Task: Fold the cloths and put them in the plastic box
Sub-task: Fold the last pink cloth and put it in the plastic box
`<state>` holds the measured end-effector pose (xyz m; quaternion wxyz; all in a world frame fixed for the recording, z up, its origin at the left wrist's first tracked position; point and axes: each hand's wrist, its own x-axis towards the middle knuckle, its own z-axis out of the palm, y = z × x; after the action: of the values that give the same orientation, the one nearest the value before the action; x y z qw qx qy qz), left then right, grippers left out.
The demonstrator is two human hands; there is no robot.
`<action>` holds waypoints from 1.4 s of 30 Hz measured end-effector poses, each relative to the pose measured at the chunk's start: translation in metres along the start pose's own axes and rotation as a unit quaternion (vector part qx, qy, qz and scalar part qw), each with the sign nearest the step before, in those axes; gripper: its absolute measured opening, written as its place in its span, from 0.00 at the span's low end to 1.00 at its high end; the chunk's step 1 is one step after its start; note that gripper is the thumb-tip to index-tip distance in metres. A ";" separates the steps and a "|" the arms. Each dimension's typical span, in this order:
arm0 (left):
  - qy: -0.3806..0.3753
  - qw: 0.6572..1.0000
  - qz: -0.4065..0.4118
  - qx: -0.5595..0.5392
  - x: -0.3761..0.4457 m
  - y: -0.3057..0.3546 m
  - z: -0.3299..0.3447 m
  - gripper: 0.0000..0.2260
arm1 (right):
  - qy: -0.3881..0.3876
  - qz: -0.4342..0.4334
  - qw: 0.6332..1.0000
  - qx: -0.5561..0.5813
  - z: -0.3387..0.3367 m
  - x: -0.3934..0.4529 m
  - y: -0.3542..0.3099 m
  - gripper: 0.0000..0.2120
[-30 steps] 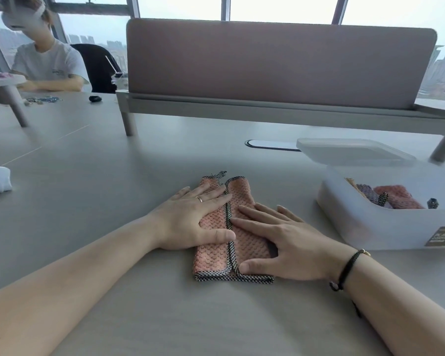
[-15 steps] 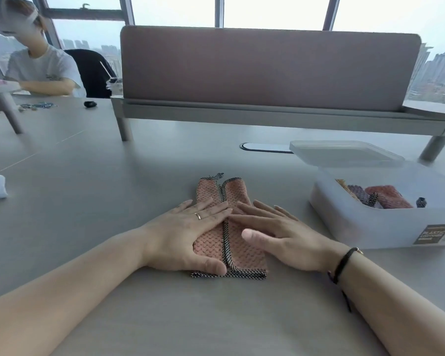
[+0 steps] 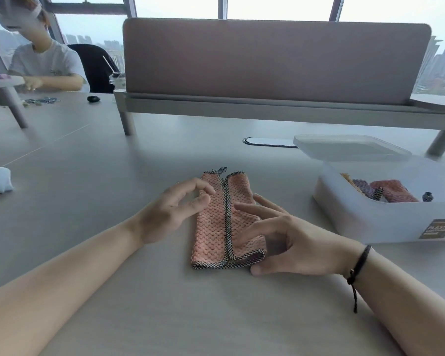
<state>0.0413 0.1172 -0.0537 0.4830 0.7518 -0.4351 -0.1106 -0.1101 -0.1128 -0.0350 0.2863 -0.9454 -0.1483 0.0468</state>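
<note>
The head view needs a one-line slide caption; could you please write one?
Both hands, left and right, flank a folded pink cloth beside the open plastic box.

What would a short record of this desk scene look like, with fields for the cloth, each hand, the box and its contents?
cloth: pink waffle-textured cloth with black-and-white checked trim, folded, flat on the grey table
left hand: at the cloth's left edge, fingers loosely curled
right hand: at the cloth's near right corner, thumb beside it
box: translucent plastic box, open, right of the cloth
contents: folded cloths
lid: clear lid behind the box
</note>
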 end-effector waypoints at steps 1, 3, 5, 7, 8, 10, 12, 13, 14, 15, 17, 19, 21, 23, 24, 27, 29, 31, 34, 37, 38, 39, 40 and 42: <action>0.009 1.000 0.010 -0.008 0.000 0.000 0.000 0.19 | 0.027 -0.018 0.999 -0.005 0.004 0.002 0.000 0.16; 0.014 0.999 0.039 -0.018 0.000 0.001 -0.002 0.18 | 0.094 -0.042 0.995 -0.016 0.012 0.007 0.002 0.11; -0.001 0.997 0.078 -0.023 -0.001 0.004 -0.003 0.22 | 0.150 -0.042 0.988 -0.005 0.016 0.010 0.001 0.11; -0.031 0.993 0.108 -0.027 -0.004 0.007 -0.003 0.30 | 0.181 -0.031 0.983 0.031 0.016 0.011 -0.001 0.15; -0.050 0.992 0.109 -0.031 -0.005 0.007 -0.003 0.32 | 0.185 -0.019 0.980 0.075 0.015 0.010 -0.002 0.15; -0.084 0.991 0.099 -0.033 -0.008 0.009 -0.004 0.34 | 0.180 0.010 0.973 0.141 0.014 0.010 -0.003 0.15; -0.092 0.992 0.089 -0.006 -0.012 0.011 -0.003 0.30 | 0.195 0.039 0.970 0.137 0.015 0.012 0.002 0.14; -0.087 0.992 0.087 0.015 -0.013 0.011 -0.002 0.27 | 0.207 0.052 0.967 0.138 0.015 0.013 0.005 0.12; -0.077 0.993 0.084 0.035 -0.013 0.011 0.000 0.24 | 0.217 0.063 0.964 0.143 0.015 0.014 0.006 0.11; -0.065 0.994 0.079 0.046 -0.013 0.011 0.003 0.19 | 0.221 0.068 0.962 0.145 0.015 0.015 0.007 0.10; -0.042 0.997 0.057 0.033 -0.009 0.008 0.007 0.13 | 0.227 0.069 0.962 0.132 0.014 0.017 0.006 0.09; -0.033 0.999 0.035 0.020 -0.006 0.004 0.008 0.12 | 0.238 0.067 0.962 0.115 0.015 0.019 0.005 0.06; -0.037 0.999 0.025 0.025 -0.005 0.002 0.006 0.11 | 0.250 0.068 0.961 0.100 0.016 0.024 0.006 0.05; -0.037 0.999 0.019 0.030 -0.006 0.003 0.006 0.10 | 0.267 0.073 0.957 0.086 0.018 0.026 0.008 0.09; -0.034 0.999 0.015 0.035 -0.006 0.003 0.007 0.09 | 0.274 0.078 0.955 0.083 0.019 0.027 0.009 0.11; -0.008 0.997 0.008 0.072 -0.004 0.002 0.008 0.07 | 0.288 0.087 0.952 0.060 0.019 0.027 0.010 0.15; 0.013 0.995 0.003 0.099 -0.003 0.002 0.009 0.05 | 0.293 0.091 0.951 0.033 0.019 0.027 0.011 0.15; 0.025 0.992 0.000 0.121 -0.002 0.003 0.011 0.04 | 0.293 0.099 0.951 0.006 0.019 0.029 0.011 0.16; 0.033 0.987 0.010 0.160 -0.001 0.005 0.013 0.04 | 0.287 0.118 0.950 -0.046 0.021 0.030 0.011 0.19; 0.050 0.979 0.017 0.197 0.000 0.003 0.013 0.07 | 0.297 0.116 0.945 -0.076 0.022 0.030 0.010 0.20; 0.059 0.976 0.022 0.208 -0.001 0.002 0.012 0.08 | 0.315 0.103 0.940 -0.081 0.021 0.030 0.009 0.18; 0.070 0.973 0.030 0.220 -0.001 0.002 0.012 0.09 | 0.344 0.079 0.932 -0.086 0.020 0.029 0.008 0.16; 0.079 0.968 0.043 0.233 -0.001 0.002 0.011 0.11 | 0.377 0.049 0.920 -0.091 0.019 0.027 0.005 0.13; 0.088 0.957 0.077 0.264 -0.002 0.003 0.009 0.12 | 0.408 -0.012 0.907 -0.102 0.017 0.024 0.000 0.09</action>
<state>0.0329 0.1127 -0.0562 0.3106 0.8235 -0.4614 0.1121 -0.0905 -0.0966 -0.0498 0.2247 -0.9039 -0.0340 -0.3623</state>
